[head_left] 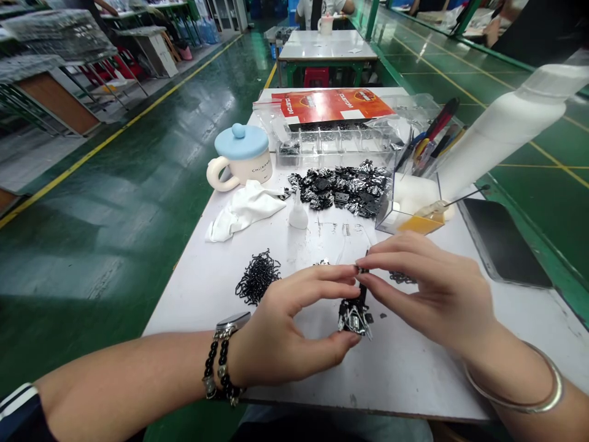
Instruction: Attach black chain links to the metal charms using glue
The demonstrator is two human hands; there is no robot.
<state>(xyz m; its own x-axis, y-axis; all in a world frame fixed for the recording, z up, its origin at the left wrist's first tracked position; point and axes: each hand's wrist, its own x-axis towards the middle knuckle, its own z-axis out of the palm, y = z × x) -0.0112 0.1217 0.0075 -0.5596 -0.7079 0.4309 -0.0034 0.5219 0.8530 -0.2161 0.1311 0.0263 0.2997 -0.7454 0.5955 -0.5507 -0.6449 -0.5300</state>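
My left hand and my right hand meet above the near part of the white table. Together they pinch a small black and silver part, the left between thumb and forefinger, the right at its upper end. A pile of small black springs or clips lies left of my left hand. A larger heap of black and silver parts sits further back at the table's middle.
A blue-lidded mug, a white cloth, a small white bottle, a clear compartment box, a clear tool holder and a dark tablet stand around. A person sits at the far table.
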